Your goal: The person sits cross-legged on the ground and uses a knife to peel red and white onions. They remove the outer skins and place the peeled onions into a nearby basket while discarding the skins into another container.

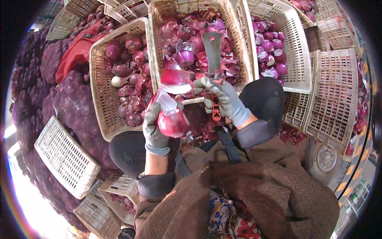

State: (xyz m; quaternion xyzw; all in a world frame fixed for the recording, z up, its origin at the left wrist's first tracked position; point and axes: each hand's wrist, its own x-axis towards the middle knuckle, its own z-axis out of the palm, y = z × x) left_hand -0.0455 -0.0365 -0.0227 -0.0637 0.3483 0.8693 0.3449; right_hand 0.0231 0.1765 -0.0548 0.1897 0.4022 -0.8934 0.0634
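My left hand [155, 128], in a grey work glove, holds a red onion [173, 123] over my lap. A loosened piece of red skin [176, 80] stands up from the onion toward the middle crate. In my gloved right hand [222, 95] is a knife with an orange-red handle [216, 109]. Its broad metal blade [212, 50] points away from me, above the skins. The right fingertips are close to the loosened skin; whether they touch it I cannot tell. Beyond both hands, the middle plastic crate [246, 56] holds onion skins and a peeled purple onion [185, 57].
At the left, a crate [97, 86] holds unpeeled onions; the right crate [298, 59] holds peeled ones. Full mesh sacks [80, 101] line the far left, with a white crate [67, 156] leaning there. Stacked crates [334, 95] and a wheel [326, 158] stand at the right.
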